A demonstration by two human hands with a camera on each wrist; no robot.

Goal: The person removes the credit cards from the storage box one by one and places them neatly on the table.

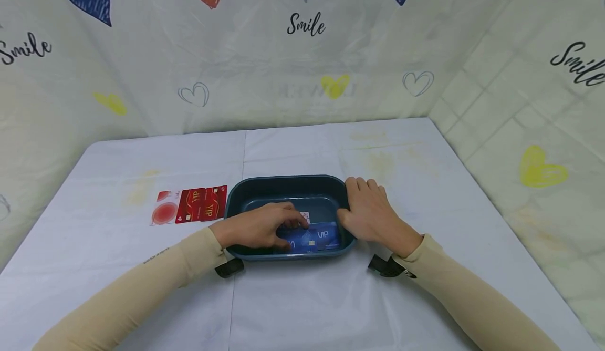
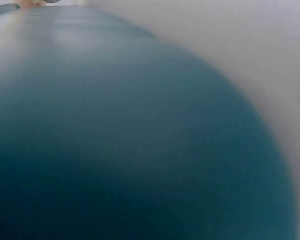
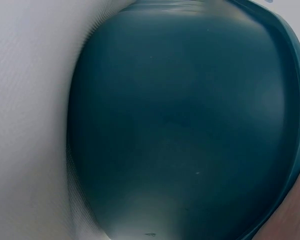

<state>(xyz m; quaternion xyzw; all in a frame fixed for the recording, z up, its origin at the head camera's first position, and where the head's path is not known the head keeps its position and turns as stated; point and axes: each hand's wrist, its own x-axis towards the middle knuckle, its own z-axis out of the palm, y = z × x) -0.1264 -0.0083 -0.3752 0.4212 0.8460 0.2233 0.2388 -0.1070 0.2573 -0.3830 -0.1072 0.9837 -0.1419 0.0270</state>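
Note:
A dark teal plastic tray [image 1: 288, 178] with rounded corners stands on the table. Blue VIP cards [image 1: 326, 235] lie inside it, towards the near right. My left hand [image 1: 260, 227] reaches over the tray's left side, its thumb and bent fingers apart above the left end of the cards; the hand covers part of them. At the right end, my right hand [image 1: 371, 214] grips the tray's rim, thumb on the inner side. Both wrist views are filled by the tray's outer wall [image 2: 140, 125], [image 3: 180, 115], so neither shows the fingers at work.
Left of the tray, two red VIP cards [image 1: 200, 204] lie side by side, with a pale card bearing a red circle [image 1: 164, 213] beyond them. A small white and red printed patch [image 1: 305, 217] shows inside the tray. A white cloth [image 1: 302, 303] covers the table; printed curtains hang behind.

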